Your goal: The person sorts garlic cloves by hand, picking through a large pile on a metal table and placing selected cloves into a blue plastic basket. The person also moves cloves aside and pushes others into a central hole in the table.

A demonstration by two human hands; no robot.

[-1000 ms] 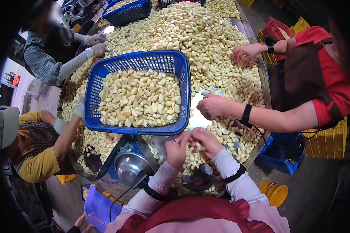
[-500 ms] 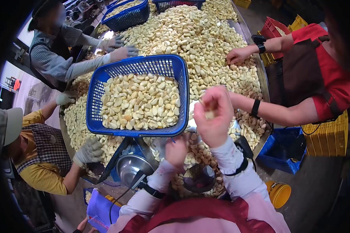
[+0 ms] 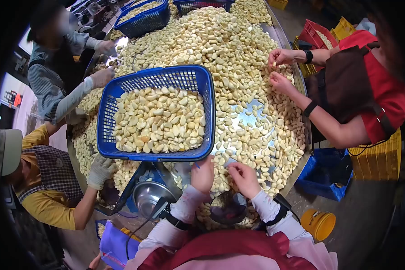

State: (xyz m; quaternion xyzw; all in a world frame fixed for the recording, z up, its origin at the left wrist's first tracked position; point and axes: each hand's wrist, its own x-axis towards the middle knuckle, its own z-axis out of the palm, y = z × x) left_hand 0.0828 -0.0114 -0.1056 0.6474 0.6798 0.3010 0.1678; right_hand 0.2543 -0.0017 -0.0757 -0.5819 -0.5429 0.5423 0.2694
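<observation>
While we look down through the head camera, our left hand [image 3: 203,173] and right hand [image 3: 243,177] sit low at the six o'clock edge of the round metal table [image 3: 252,112]. Both rest among the garlic cloves [image 3: 221,179] scattered there. Half a second ago the right hand was lifted toward the camera; now it is back down beside the left, so both hands work the same patch of cloves again. Their fingers curl onto the pile, and we cannot tell whether either one grips a clove. The blue basket [image 3: 210,96], heaped with cloves, lies just at twelve o'clock from the left hand, and a metal bowl [image 3: 148,195] sits at eight o'clock. A gloved hand [image 3: 101,168] rests on the heap at nine o'clock.
</observation>
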